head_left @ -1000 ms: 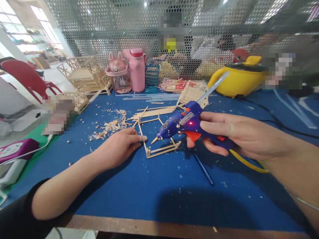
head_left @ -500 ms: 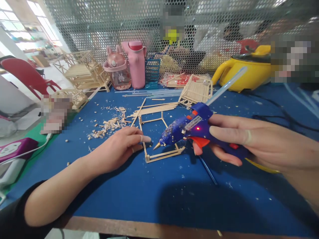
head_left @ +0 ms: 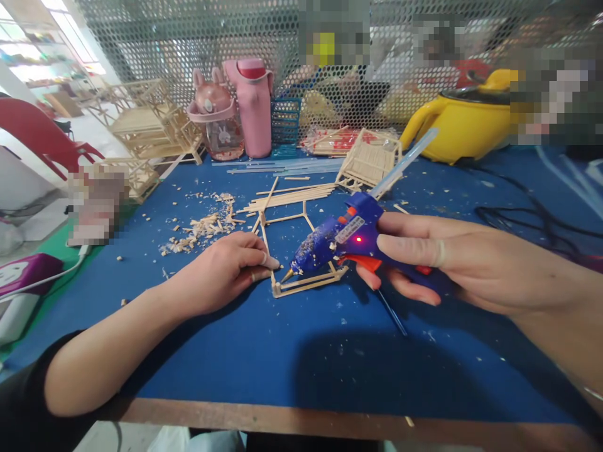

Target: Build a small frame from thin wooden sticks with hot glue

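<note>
My right hand (head_left: 419, 251) is wrapped round a blue hot glue gun (head_left: 315, 245) with a lit red light and an orange trigger. A clear glue stick (head_left: 405, 164) sticks out of its back. Its metal nozzle sits close to the near left corner of a frame of thin wooden sticks (head_left: 308, 287); I cannot tell whether it touches. My left hand (head_left: 235, 267) rests on the table with its fingers closed on the frame's left side. The glue gun hides part of the frame's right side.
Loose wooden sticks (head_left: 292, 199) and a heap of offcuts (head_left: 207, 226) lie behind the frame. Farther back stand a slatted stick model (head_left: 365, 163), a pink bottle (head_left: 255, 113), a rabbit-eared cup (head_left: 221, 129) and a yellow pot (head_left: 461, 125). A dark thin rod (head_left: 392, 314) lies near the glue gun.
The glue gun has moved left and its nozzle has come closer to the frame's near left corner. My left hand stays at the frame's left side. The view has shifted slightly.
</note>
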`<state>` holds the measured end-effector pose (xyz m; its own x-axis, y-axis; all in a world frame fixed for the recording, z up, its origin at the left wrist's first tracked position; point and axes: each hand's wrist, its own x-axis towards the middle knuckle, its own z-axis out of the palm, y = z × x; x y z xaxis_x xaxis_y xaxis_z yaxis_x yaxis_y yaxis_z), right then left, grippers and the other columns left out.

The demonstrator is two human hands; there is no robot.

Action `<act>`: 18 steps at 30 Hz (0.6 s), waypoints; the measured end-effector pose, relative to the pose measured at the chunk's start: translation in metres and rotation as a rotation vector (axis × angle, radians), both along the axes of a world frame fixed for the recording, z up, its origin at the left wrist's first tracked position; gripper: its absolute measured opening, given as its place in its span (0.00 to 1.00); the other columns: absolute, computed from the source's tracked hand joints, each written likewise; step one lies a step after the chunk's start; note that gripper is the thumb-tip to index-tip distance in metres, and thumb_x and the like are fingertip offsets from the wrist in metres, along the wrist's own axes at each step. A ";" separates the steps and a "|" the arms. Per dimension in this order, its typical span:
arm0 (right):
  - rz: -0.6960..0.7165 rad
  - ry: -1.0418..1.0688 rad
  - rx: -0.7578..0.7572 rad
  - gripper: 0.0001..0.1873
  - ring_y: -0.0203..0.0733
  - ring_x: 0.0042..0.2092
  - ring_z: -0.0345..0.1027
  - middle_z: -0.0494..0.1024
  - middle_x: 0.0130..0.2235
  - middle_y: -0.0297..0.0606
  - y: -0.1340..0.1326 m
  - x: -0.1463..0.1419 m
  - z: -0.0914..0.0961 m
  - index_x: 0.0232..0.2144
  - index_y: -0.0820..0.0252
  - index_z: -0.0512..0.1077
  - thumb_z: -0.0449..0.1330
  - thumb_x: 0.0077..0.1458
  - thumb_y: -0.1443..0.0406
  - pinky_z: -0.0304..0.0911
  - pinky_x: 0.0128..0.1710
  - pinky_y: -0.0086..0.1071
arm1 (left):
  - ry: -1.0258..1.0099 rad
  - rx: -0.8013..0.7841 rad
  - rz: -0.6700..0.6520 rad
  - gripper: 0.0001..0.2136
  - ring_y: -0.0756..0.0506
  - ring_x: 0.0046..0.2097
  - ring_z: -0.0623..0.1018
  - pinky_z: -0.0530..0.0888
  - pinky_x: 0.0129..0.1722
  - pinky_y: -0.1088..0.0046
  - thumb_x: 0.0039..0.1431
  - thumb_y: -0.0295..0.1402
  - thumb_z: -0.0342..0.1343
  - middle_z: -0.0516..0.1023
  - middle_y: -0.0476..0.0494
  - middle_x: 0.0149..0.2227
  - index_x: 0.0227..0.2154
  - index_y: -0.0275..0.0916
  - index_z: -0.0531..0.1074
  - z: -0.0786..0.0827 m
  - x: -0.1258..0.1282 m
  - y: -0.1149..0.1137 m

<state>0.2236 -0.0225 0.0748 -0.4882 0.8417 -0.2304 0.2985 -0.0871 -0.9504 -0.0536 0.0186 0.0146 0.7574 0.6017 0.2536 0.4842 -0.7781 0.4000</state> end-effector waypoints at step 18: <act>-0.002 -0.038 0.062 0.15 0.26 0.18 0.55 0.72 0.28 0.34 -0.002 -0.005 -0.001 0.36 0.62 0.69 0.57 0.55 0.55 0.54 0.16 0.26 | -0.005 -0.026 0.020 0.11 0.49 0.38 0.73 0.70 0.39 0.73 0.61 0.33 0.50 0.74 0.43 0.35 0.39 0.40 0.76 0.001 0.001 -0.001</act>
